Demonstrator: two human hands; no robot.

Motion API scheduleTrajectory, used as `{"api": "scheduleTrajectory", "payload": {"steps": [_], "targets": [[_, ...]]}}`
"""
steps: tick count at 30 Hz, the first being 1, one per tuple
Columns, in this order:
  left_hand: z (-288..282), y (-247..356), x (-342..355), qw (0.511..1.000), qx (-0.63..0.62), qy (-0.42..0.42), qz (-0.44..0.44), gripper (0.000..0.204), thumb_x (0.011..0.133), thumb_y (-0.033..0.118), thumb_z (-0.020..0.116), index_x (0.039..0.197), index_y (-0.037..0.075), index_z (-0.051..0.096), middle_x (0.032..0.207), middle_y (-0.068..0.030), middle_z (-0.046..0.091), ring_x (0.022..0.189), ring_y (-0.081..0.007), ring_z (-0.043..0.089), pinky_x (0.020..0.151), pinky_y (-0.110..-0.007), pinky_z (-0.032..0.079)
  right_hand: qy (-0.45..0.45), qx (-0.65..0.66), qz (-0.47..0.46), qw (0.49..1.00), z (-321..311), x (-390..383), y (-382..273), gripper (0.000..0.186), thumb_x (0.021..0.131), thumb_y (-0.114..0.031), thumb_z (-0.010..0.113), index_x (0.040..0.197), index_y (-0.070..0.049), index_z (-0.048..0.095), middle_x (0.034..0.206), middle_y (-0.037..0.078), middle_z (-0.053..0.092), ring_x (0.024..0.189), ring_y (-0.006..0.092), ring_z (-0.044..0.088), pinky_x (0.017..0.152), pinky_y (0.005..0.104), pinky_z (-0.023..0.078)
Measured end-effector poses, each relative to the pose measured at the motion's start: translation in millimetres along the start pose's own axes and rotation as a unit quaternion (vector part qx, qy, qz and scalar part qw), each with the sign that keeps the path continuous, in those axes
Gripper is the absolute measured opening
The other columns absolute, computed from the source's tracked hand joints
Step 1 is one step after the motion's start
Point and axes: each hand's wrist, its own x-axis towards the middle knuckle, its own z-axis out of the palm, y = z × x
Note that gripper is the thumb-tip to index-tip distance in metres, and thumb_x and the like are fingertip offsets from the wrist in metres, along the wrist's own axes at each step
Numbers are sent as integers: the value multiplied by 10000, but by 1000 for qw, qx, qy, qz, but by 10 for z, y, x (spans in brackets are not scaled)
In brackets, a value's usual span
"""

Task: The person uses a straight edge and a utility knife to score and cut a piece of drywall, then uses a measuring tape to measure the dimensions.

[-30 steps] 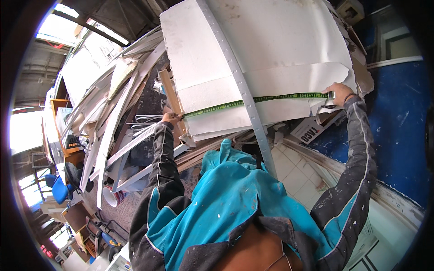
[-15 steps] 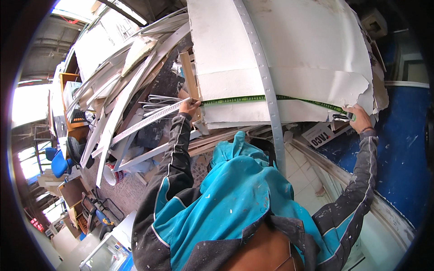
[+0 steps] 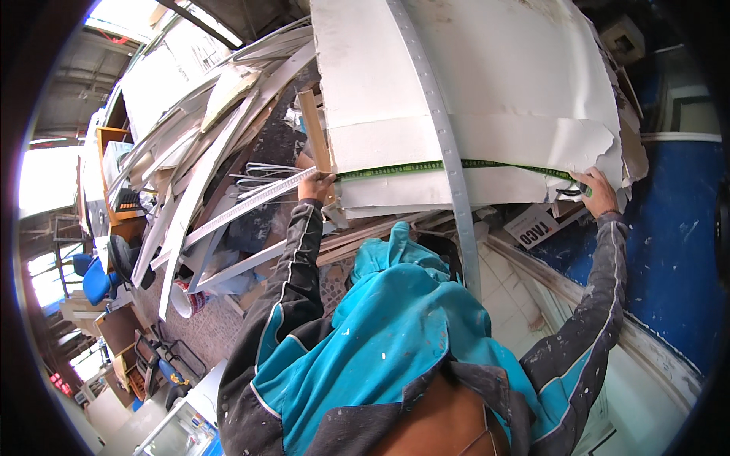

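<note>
A green tape measure (image 3: 395,169) is pulled out across the near part of a large white board (image 3: 372,83). My left hand (image 3: 316,185) pinches the tape's end at the board's left edge, beside a wooden batten (image 3: 315,129). At the board's torn right corner, my right hand (image 3: 598,191) is wrapped round the tape's case, most of which is hidden by the fingers. Between my hands, a long grey perforated metal strip (image 3: 435,106) runs lengthwise over the board and crosses above the tape.
Long white strips and boards (image 3: 205,129) lie heaped at the left. A white perforated strip (image 3: 243,207) reaches toward my left hand. Below the board's right part is a printed white sign (image 3: 536,226), next to a blue surface (image 3: 669,243). A blue chair (image 3: 99,277) stands far left.
My right hand has moved slightly up and left with the tape's case, and the tape's right part bows less. My left hand stays at the board's left edge. The whole view has shifted slightly.
</note>
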Motion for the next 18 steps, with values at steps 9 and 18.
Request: {"api": "scheduleTrajectory", "payload": {"steps": [9,18], "targets": [[-53,-130,-85,992,-95,75,-46,365,842,297,827,1049,4,756,917,-95,771,825,-152,721,793,-286,557,-30,-7,-9,1000,86,338,134,589,782,43,644,1257,-299,709,1102,109,585,1149,306,571,1017,402,471],[-24,626,157,957,-144,252,18,322,994,299,624,1101,6,702,895,-71,734,800,-159,675,722,-305,527,-58,-57,1,997,43,465,190,638,794,72,643,1261,-358,701,1188,93,566,1207,256,534,1048,410,465]]}}
